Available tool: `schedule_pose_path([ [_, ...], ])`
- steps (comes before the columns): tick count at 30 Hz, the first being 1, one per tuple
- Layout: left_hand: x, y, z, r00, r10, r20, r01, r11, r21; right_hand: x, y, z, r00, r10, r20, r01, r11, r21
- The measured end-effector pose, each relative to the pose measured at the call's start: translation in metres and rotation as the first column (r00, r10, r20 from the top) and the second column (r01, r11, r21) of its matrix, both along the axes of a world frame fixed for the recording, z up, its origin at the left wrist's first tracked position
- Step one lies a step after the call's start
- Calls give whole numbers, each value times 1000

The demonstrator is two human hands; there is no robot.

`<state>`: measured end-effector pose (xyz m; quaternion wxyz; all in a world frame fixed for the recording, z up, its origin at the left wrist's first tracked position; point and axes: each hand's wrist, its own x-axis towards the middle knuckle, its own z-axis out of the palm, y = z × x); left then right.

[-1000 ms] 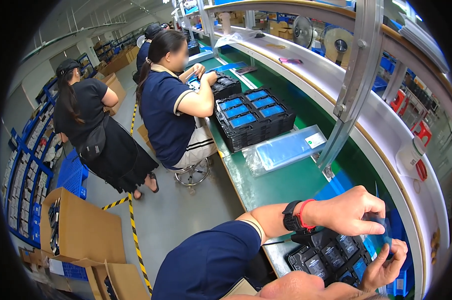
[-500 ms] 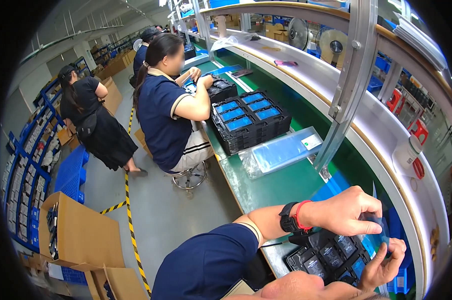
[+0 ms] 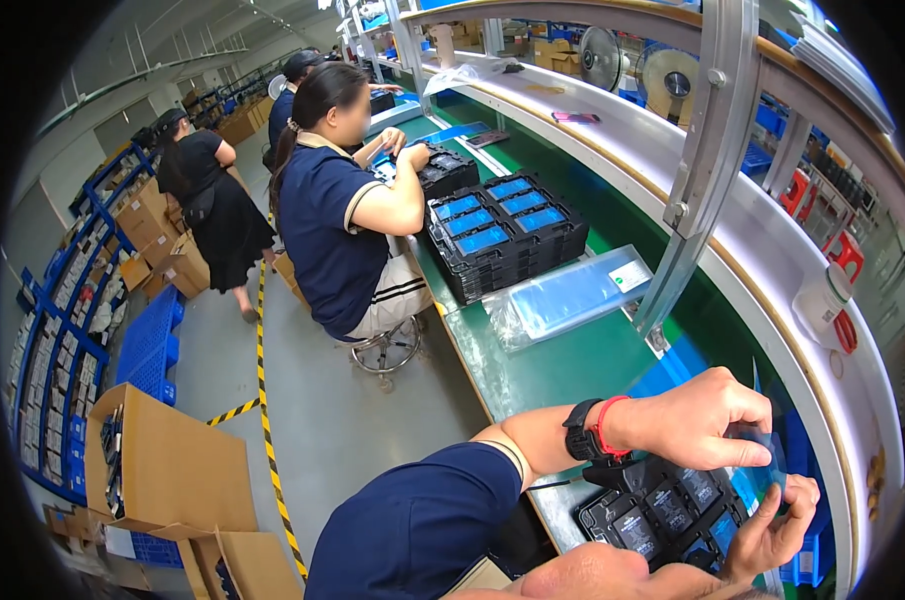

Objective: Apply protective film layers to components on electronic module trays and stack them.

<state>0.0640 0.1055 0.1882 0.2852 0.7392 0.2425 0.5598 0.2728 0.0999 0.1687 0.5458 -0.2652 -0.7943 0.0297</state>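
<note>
My left hand (image 3: 702,420) reaches across with fingers closed, pinching a thin translucent blue film (image 3: 776,466) between thumb and fingers. My right hand (image 3: 774,532) is closed too, its thumb and fingertips on the film's lower end. Below my hands lies a black tray (image 3: 584,520) with several black rectangular pieces (image 3: 668,508) in its pockets; some pockets show blue. My left wrist, with a black band and a red cord, is over the tray's far edge. My head and shoulder hide the tray's near part.
A clear plastic bag of blue sheets (image 3: 570,300) lies on the green bench (image 3: 517,378). Beyond it stand stacked black trays (image 3: 507,255). A seated co-worker (image 3: 337,210) handles parts there. A metal post (image 3: 694,170) and white shelf (image 3: 772,260) border the right side.
Both my hands keep their hold on the film with little movement. The view has shifted slightly. The person walking at the far left has moved farther off.
</note>
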Motion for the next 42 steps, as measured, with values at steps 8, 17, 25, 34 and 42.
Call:
schedule_pose_path([
  [8, 0, -2, 1, 1000, -6, 7, 6, 1000, 2, 2, -1, -1, 1000, -15, 3, 15, 1000, -4],
  [17, 1, -1, 1, 1000, -9, 9, 9, 1000, 16, 3, -2, -1, 1000, -18, 17, 18, 1000, -17],
  [25, 0, -1, 2, 1000, -5, 13, 5, 1000, 24, 1, -1, 0, 1000, -17, 26, 17, 1000, -5],
  [34, 0, -2, 1, 1000, 4, 24, -5, 999, 36, 1, 0, -1, 1000, 1, 18, -1, 1000, 4],
  [42, 0, -3, 3, 1000, -6, 13, 5, 1000, 17, 2, -3, 1, 999, -22, 31, 22, 1000, -21],
])
